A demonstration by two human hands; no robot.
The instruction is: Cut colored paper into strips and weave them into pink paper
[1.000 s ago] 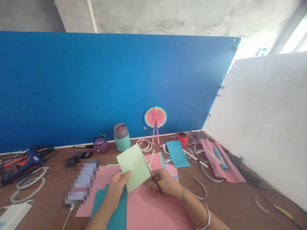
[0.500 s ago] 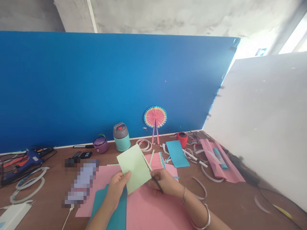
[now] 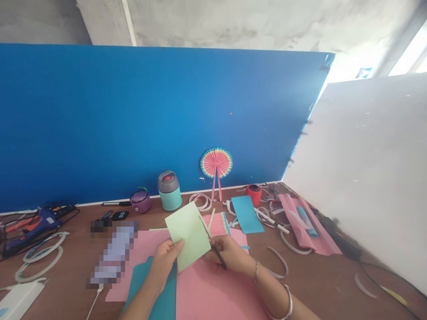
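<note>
My left hand (image 3: 166, 261) pinches the left edge of a pale green paper sheet (image 3: 188, 235), thumb on top. The sheet is held tilted above the table. At its right edge, my right hand (image 3: 228, 254) is closed around a pair of scissors (image 3: 218, 254) with dark handles; the blades point up and away along that edge. Below both hands lie a large pink sheet (image 3: 213, 295) and a teal sheet (image 3: 143, 284). Just beyond the right hand is a pleated pink paper piece (image 3: 218, 223) with a striped blue and yellow edge.
A round pleated paper fan (image 3: 216, 163) leans against the blue partition (image 3: 100, 111). A teal jar (image 3: 170, 191), a purple cup (image 3: 140, 202) and a red round object (image 3: 254, 194) stand along the back. A blue sheet (image 3: 247, 215) and a glue gun (image 3: 38, 224) lie on the table.
The pale green sheet has shifted very slightly to the right in my left hand. Both hands keep their hold, and the scissors remain at the sheet's right edge.
</note>
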